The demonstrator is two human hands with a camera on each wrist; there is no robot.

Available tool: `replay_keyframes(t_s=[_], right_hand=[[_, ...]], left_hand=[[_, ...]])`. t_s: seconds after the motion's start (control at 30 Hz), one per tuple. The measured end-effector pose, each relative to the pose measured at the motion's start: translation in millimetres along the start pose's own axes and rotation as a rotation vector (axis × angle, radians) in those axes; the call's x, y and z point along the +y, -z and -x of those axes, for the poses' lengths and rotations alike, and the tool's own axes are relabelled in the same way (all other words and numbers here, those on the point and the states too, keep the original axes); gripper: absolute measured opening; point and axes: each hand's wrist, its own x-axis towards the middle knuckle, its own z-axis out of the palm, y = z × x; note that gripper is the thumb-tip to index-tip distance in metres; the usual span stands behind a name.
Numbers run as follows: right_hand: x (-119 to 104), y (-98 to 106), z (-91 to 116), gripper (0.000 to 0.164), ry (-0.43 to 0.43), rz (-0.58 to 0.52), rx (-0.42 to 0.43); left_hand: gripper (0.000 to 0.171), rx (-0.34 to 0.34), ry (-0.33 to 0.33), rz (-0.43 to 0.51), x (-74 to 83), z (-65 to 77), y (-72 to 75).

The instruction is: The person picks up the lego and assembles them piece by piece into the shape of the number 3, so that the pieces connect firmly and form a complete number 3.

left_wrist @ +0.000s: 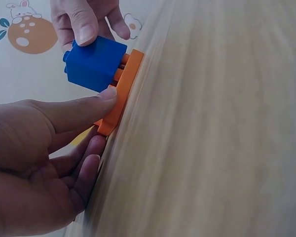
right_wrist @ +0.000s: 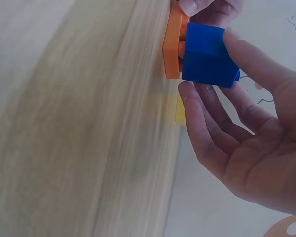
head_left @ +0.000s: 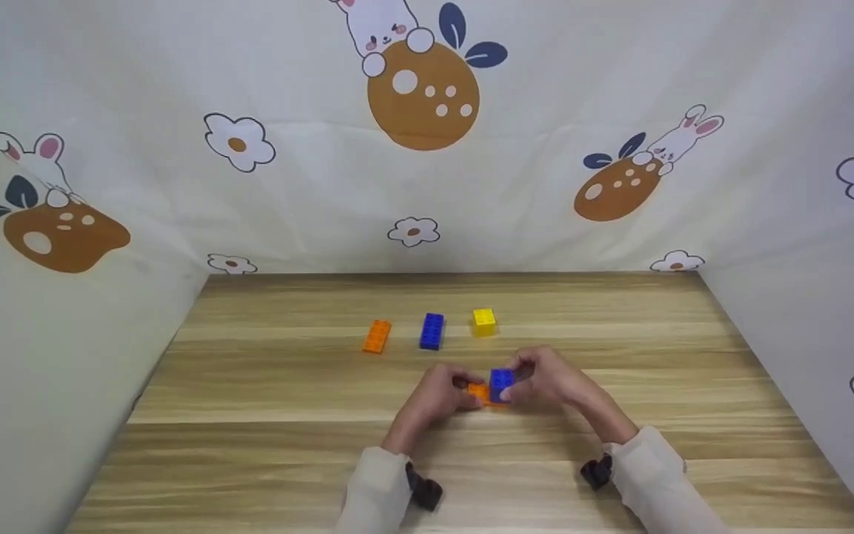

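Observation:
My left hand (head_left: 445, 391) pinches one end of a flat orange toy brick (left_wrist: 124, 94) lying low at the tabletop, thumb on one side and fingertips on the other. Thumb and fingers of my right hand (head_left: 549, 377) hold a taller blue toy brick (right_wrist: 209, 54). That blue brick is right over the orange one's studs, slightly tilted against it in the left wrist view, with some orange studs showing along the seam. Part of the orange brick is hidden by the left fingers and the blue brick.
Beyond the hands, a second flat orange brick (head_left: 376, 337), a long blue brick (head_left: 432, 331) and a yellow brick (head_left: 483, 322) stand in a row on the wooden table (head_left: 264, 386). A printed cloth (head_left: 308, 208) hangs behind and at both sides.

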Motion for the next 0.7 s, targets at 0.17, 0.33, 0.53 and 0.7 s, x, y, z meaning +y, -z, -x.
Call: replay_keyframes(t_s=[0.17, 0.33, 0.53, 0.7], right_hand=[[1.9, 1.3, -0.2, 0.029, 0.022, -0.003, -0.015], [6.0, 1.4, 1.6, 0.030, -0.001, -0.021, -0.006], [8.1, 0.5, 1.8, 0.031, 0.004, -0.017, 0.010], [6.1, -1.3, -1.4, 0.031, 0.032, -0.006, 0.013]], left_hand=[[0.028, 0.013, -0.039, 0.002, -1.0, -0.5, -1.6], [0.027, 0.010, -0.029, 0.013, -0.1, -1.2, -3.8], [0.025, 0.013, -0.014, 0.010, 2.4, -1.3, -5.1], [0.026, 0.002, -0.026, -0.043, 4.7, -2.2, -1.4]])
